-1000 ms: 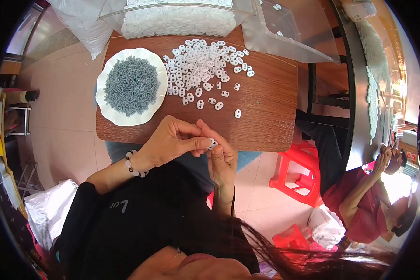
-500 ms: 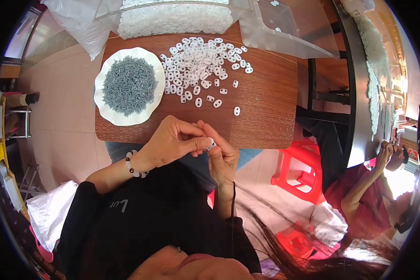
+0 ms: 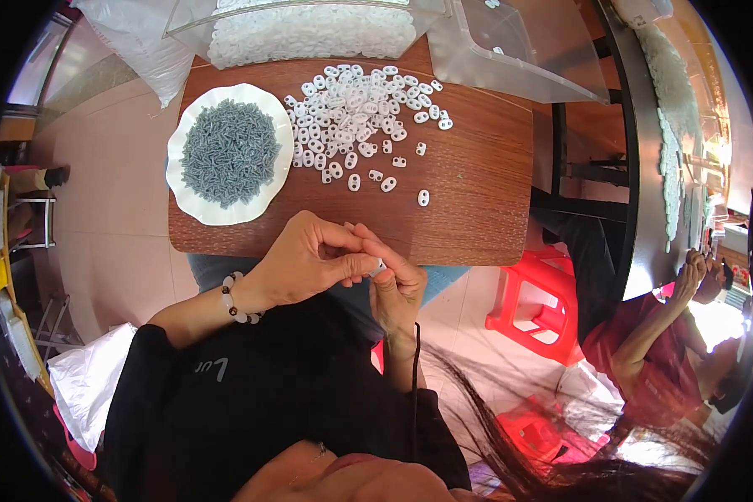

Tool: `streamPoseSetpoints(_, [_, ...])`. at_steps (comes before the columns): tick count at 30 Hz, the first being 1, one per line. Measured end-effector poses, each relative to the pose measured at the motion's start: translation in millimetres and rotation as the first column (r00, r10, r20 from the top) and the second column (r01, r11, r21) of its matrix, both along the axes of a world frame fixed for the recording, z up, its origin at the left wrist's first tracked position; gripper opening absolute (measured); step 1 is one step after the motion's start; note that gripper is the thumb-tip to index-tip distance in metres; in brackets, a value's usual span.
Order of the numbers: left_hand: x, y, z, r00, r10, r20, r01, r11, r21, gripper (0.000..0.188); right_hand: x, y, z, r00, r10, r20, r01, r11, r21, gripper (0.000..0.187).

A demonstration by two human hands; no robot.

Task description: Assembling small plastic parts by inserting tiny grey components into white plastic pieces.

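Observation:
Just off the near edge of the table, my left hand (image 3: pixel 305 255) and my right hand (image 3: pixel 399 283) meet, fingertips pressed together. Between their thumbs and fingers sits a small white plastic piece (image 3: pixel 377 267), mostly covered; both hands are closed on it. Whether anything else is in the fingers is hidden. Beyond the hands lies a loose heap of white oval two-hole plastic pieces (image 3: pixel 356 113), with a few scattered singly toward me, one piece (image 3: pixel 423 198) nearest the right. A white wavy-rimmed plate (image 3: pixel 176 167) at the left holds a pile of small grey-blue rod-like parts (image 3: pixel 230 153).
The brown wooden table (image 3: pixel 468 209) has rounded corners. At its far edge stand a clear bin (image 3: pixel 309 50) full of white pieces and another clear bin (image 3: pixel 510 75). A red plastic stool (image 3: pixel 534 305) is at the right, near another person (image 3: pixel 653 360) at a dark table.
The white piece has tilted between my fingers and shows less of its face. Both hands stay together, hardly shifted. At the right, the other person's head and hands have moved slightly.

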State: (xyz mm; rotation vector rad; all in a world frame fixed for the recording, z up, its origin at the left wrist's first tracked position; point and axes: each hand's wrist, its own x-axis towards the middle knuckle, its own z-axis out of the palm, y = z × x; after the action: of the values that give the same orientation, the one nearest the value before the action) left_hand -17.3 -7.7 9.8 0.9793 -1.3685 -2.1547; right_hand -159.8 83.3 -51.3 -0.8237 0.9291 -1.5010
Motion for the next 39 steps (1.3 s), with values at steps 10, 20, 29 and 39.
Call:
streamPoseSetpoints(10, [-2.2, 2.0, 3.3, 1.000, -0.005, 0.005, 0.006, 1.000, -0.026, 0.012, 6.1, 4.0, -2.0, 0.998, -0.046, 0.049, 0.048, 0.998, -0.029, 0.044])
streamPoseSetpoints(20, [-5.4, -0.8, 1.6, 0.999, 0.015, 0.032, -0.014, 1.000, -0.018, 0.011, 13.2, -0.3, -6.5, 0.990, -0.115, 0.086, 0.116, 0.993, -0.002, 0.042])
streamPoseSetpoints(29, [-8.0, -7.7, -4.3, 0.997, -0.043, 0.068, 0.044, 0.999, -0.023, 0.013, 14.4, -3.0, -5.1, 0.985, -0.174, -0.015, 0.175, 0.984, 0.033, 0.042])
streamPoseSetpoints(39, [-9.3, -17.2, -17.1, 0.997, -0.064, 0.053, 0.057, 0.990, 0.129, 0.017, 7.7, -6.0, -5.2, 0.991, -0.133, -0.029, 0.136, 0.981, 0.139, 0.046])
